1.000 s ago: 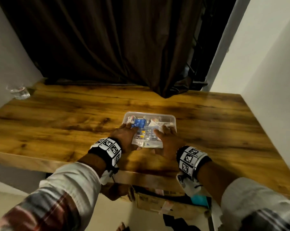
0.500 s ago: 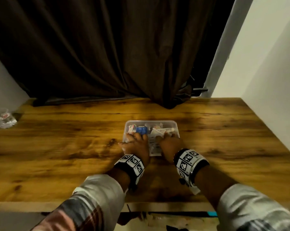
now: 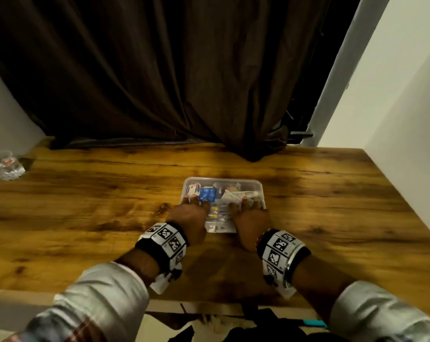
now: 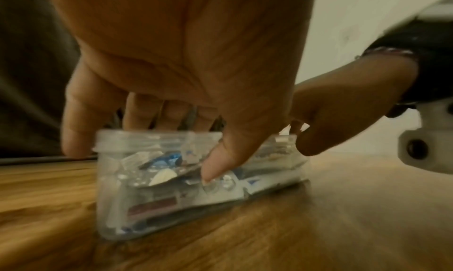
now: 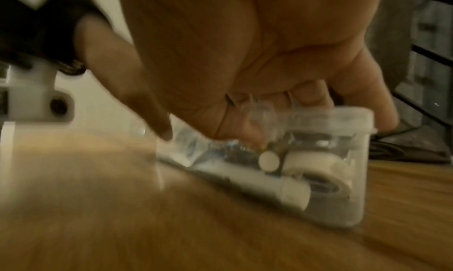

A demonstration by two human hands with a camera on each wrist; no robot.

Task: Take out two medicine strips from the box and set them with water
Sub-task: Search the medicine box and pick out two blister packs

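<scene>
A clear plastic box (image 3: 221,179) packed with medicine strips and small cartons stands mid-table; a blue strip (image 3: 208,193) shows near its left end. My left hand (image 3: 189,213) holds the box's near left corner, fingers over the top and thumb (image 4: 220,162) on the near wall of the box (image 4: 171,207). My right hand (image 3: 251,215) holds the near right corner of the box (image 5: 343,168) the same way. A tape roll (image 5: 318,170) lies inside. A glass of water (image 3: 6,165) stands at the table's far left.
The wooden table (image 3: 85,206) runs back to a dark curtain (image 3: 184,82) whose hem rests on the far edge. A white wall (image 3: 406,119) borders the right side. Bags and clutter (image 3: 233,327) lie on the floor below the front edge.
Both hands have kept hold of the box while it slid away from the table's front edge toward the curtain. The head view has risen and tipped up.
</scene>
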